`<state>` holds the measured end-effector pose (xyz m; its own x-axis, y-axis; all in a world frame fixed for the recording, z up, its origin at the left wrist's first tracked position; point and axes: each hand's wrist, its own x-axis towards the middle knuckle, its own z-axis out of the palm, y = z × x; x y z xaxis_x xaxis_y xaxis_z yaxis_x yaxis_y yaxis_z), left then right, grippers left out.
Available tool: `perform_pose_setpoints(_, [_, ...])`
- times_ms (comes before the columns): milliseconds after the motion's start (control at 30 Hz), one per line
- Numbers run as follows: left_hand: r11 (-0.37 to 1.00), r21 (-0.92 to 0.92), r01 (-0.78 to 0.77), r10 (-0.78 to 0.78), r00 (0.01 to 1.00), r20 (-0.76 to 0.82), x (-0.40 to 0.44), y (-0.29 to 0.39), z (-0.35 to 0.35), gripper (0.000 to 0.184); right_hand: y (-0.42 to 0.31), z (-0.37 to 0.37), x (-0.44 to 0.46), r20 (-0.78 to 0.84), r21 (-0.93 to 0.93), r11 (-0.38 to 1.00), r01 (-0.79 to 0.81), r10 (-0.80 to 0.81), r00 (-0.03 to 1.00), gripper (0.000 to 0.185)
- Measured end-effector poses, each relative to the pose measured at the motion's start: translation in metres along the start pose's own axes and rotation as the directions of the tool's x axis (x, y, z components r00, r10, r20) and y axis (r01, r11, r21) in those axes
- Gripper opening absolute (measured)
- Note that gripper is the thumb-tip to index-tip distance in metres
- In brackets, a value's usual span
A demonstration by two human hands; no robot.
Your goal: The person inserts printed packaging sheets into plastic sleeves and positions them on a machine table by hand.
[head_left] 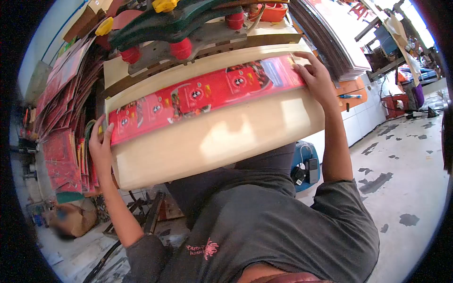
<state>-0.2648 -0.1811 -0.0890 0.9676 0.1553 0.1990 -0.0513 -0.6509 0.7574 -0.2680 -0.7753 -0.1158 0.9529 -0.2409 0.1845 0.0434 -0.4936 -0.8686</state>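
Note:
A long red printed sheet (207,95), with round logos and food pictures on it, stretches across a pale wooden board (222,141). My left hand (100,142) grips its left end, thumb on the near side and fingers at the edge. At the other end, my right hand (312,78) pinches the sheet's right edge between thumb and fingers. The sheet slants, its right end farther from me than its left. Just beyond it stands a dark green machine (174,28) with red cylindrical parts (180,48) and yellow knobs (165,5).
Many red printed sheets (63,89) lean in stacks at the left. A tall pile of boards (330,42) stands at the back right. A blue stool (306,153) carries a black device and cable by my legs. A person (78,219) is low at the left.

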Motion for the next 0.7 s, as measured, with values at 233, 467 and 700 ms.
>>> perform_pose_setpoints(233, [0.984, 0.172, -0.037, 0.035, 0.999, 0.017, 0.024, -0.003, 0.021, 0.04, -0.004, 0.024, 0.015, -0.056, -0.543, 0.83, 0.126, -0.185, 0.981, 0.024])
perform_pose_setpoints(467, [0.98, 0.196, -0.027, 0.021, 0.999, 0.032, 0.03, -0.005, 0.028, 0.042, -0.01, 0.02, 0.016, -0.162, -0.583, 0.813, -0.007, -0.107, 0.981, 0.028])
perform_pose_setpoints(700, [0.979, 0.197, -0.041, 0.029, 0.998, 0.061, 0.031, -0.012, 0.024, 0.04, -0.004, 0.019, 0.019, -0.154, -0.618, 0.786, -0.036, -0.077, 0.985, 0.028])
